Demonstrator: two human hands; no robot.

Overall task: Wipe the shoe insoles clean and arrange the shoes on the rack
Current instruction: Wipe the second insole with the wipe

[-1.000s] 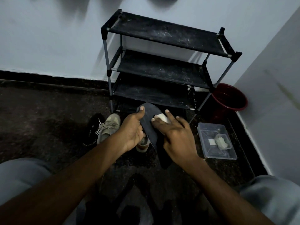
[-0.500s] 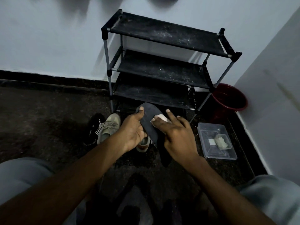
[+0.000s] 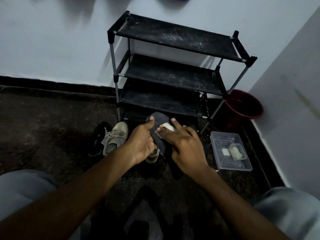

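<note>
A dark insole [image 3: 160,125] is held up in front of the black three-shelf shoe rack [image 3: 173,71]. My left hand [image 3: 143,142] grips its left edge, thumb on top. My right hand [image 3: 185,146] presses a white wipe [image 3: 167,126] onto the insole's upper part. On the floor to the left lie a beige sneaker [image 3: 116,137] and a black shoe [image 3: 99,137]. Another beige shoe [image 3: 153,155] shows partly under my hands. All three rack shelves hold nothing.
A clear plastic tray [image 3: 230,151] with wipes lies on the floor to the right. A dark red bucket [image 3: 244,105] stands in the corner beside the rack. White walls close in behind and on the right. My knees frame the bottom corners.
My right hand with the wipe has slid slightly down and left along the insole. My left hand keeps its grip in the same place.
</note>
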